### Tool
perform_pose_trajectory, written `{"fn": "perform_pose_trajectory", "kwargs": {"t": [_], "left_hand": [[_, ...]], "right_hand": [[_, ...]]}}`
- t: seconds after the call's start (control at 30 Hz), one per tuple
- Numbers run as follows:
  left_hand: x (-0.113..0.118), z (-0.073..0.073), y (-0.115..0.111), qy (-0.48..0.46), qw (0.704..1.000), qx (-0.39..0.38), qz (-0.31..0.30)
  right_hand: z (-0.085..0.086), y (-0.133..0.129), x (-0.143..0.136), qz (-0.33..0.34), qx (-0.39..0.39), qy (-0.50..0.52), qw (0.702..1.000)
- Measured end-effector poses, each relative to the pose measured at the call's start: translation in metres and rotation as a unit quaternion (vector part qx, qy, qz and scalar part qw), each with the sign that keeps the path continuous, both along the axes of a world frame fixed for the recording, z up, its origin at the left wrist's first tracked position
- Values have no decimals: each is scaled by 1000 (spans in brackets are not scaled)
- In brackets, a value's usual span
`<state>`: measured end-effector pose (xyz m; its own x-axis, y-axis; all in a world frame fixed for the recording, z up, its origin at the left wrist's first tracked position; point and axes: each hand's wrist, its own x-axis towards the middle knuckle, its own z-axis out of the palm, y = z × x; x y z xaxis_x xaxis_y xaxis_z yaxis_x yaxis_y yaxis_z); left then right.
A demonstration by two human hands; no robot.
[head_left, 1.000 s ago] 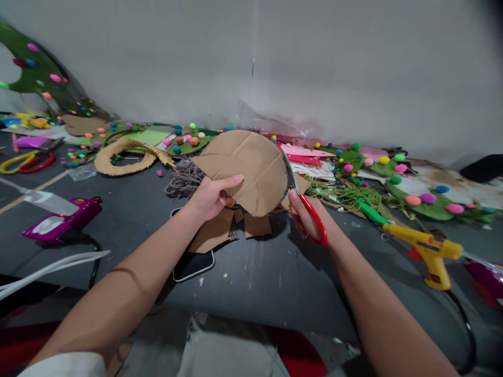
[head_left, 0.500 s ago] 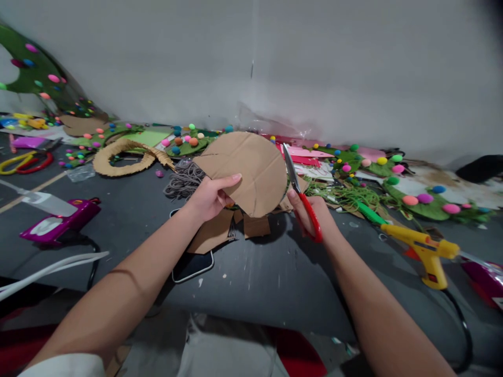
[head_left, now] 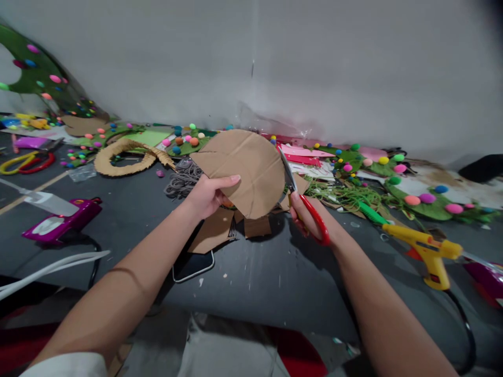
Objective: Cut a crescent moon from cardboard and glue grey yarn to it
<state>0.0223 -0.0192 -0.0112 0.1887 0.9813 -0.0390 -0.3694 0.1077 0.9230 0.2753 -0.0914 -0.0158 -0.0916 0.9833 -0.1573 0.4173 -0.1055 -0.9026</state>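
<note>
The left hand [head_left: 208, 198] has its grip clamped on the cardboard disc [head_left: 255, 165] toward eight o'clock, thumb on top. The right hand's [head_left: 308, 215] grip is wrapped round the red-handled scissors [head_left: 319, 224], blades at the disc's three o'clock edge. Below, at six o'clock, dark bench [head_left: 251, 288] runs to its near edge. From the disc, the phone [head_left: 192, 268] lies at seven, the yellow glue gun [head_left: 434, 254] well apart at four.
</note>
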Motion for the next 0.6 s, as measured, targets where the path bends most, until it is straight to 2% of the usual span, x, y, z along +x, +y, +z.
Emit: {"fn": "perform_pose_trajectory", "kwargs": {"t": [0.33, 0.6], "left_hand": [[1, -3, 0, 7, 1000, -9, -2], [0, -1, 0, 0, 1000, -13, -6]], "right_hand": [[1, 1, 4, 9, 27, -28, 999], [0, 1, 5, -29, 3, -53, 998]]}}
